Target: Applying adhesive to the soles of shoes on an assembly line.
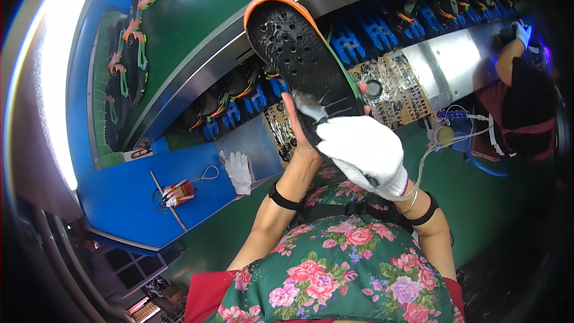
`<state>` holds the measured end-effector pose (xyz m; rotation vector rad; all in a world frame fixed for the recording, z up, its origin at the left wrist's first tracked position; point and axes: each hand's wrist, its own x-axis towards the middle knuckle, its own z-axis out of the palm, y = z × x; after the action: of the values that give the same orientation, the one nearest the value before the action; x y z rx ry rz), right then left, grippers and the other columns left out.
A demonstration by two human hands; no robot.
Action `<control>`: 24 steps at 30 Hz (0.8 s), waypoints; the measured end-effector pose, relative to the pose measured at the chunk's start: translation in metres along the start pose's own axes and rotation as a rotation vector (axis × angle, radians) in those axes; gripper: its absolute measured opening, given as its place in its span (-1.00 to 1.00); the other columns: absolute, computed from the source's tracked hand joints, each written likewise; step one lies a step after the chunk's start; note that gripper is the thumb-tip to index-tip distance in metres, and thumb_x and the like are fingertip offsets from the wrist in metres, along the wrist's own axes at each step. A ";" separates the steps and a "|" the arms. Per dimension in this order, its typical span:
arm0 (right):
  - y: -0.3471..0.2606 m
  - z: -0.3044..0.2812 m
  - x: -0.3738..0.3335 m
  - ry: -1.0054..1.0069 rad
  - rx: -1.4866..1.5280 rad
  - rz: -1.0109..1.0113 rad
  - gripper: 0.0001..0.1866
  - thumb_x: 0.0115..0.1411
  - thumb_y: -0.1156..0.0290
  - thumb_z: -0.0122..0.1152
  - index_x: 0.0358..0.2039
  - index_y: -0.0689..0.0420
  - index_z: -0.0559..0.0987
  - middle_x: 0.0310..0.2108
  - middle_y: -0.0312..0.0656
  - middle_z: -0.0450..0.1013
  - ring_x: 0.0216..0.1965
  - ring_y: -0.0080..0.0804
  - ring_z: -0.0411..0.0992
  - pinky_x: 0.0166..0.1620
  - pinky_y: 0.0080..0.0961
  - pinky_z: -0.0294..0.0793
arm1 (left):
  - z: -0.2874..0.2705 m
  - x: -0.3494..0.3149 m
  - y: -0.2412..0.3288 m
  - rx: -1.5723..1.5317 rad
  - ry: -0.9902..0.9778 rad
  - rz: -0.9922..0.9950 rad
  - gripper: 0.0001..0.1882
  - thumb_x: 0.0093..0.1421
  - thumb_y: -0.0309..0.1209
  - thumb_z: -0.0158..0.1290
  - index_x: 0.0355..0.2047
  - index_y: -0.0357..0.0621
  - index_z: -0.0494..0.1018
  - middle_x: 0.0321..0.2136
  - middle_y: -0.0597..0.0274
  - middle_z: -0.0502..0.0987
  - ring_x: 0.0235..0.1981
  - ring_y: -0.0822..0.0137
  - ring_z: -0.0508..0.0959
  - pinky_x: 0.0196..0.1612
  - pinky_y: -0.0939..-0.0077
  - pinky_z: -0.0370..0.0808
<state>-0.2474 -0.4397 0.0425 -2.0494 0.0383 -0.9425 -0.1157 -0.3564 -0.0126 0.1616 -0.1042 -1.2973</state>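
Observation:
In front of me I hold a long black shoe sole (299, 54) with an orange-and-green rim and several round holes, its inner face toward me. My bare left hand (301, 131) is closed around it from beneath, thumb on the left edge and fingertips showing at the right edge. My right hand (362, 149), in a white knit glove, is closed on a brush (310, 106). The bristles touch the lower part of the sole, where wet, shiny streaks show. Most of the brush handle is hidden by the glove.
Blue racks (347, 45) carry several soles along a metal-edged line. A film-wrapped cardboard panel (391, 84) holds a small round cup (373, 88). Left, a blue table (119, 191) bears a white glove (239, 173) and a red bundle (179, 192). A person (523, 96) works at right.

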 end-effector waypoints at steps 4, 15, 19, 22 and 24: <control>0.012 -0.006 -0.008 0.043 0.144 0.080 -0.78 0.03 0.65 0.43 -0.29 0.12 0.75 -0.17 -0.09 0.67 -0.18 -0.19 0.65 -0.05 -0.31 0.62 | 0.010 0.009 -0.001 -0.066 -0.038 0.071 0.28 0.06 0.68 -0.29 0.42 -0.22 0.12 0.28 -0.32 0.31 0.05 -0.28 0.57 0.05 -0.23 0.60; 0.014 -0.010 -0.012 0.043 0.095 -0.007 -0.65 -0.03 0.64 0.44 -0.18 0.07 0.75 -0.17 -0.10 0.67 -0.18 -0.15 0.65 -0.12 -0.31 0.63 | -0.010 0.013 0.009 -0.103 -0.115 0.041 0.03 0.19 0.45 -0.01 0.48 0.18 -0.01 0.32 -0.40 0.20 0.10 -0.49 0.48 0.06 -0.40 0.54; 0.010 0.000 -0.022 -0.069 0.201 -0.083 -0.69 0.05 0.54 0.42 -0.14 0.03 0.74 -0.16 -0.16 0.68 -0.14 -0.18 0.65 -0.11 -0.33 0.63 | -0.009 0.022 0.014 -0.068 -0.229 -0.008 0.03 0.19 0.45 -0.02 0.47 0.12 0.03 0.32 -0.32 0.26 0.18 -0.42 0.43 0.10 -0.39 0.52; 0.011 -0.011 -0.015 -0.061 0.418 0.056 -0.81 0.01 0.55 0.48 -0.31 0.08 0.74 -0.24 -0.15 0.68 -0.24 -0.17 0.66 -0.14 -0.34 0.63 | -0.008 0.021 0.014 -0.016 -0.231 0.110 0.06 0.21 0.44 -0.05 0.44 -0.08 0.06 0.27 -0.12 0.37 0.33 -0.19 0.31 0.18 -0.36 0.46; 0.017 -0.012 -0.018 -0.024 0.210 -0.002 -0.77 0.00 0.54 0.48 -0.27 0.07 0.74 -0.20 -0.15 0.68 -0.23 -0.17 0.66 -0.14 -0.35 0.62 | -0.002 0.023 0.011 -0.017 -0.173 0.143 0.11 0.18 0.51 -0.11 0.46 -0.05 0.04 0.25 -0.20 0.38 0.27 -0.19 0.38 0.14 -0.29 0.50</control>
<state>-0.2632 -0.4526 0.0232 -1.8668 -0.0722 -0.8845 -0.0989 -0.3752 -0.0133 0.0259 -0.2482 -1.1678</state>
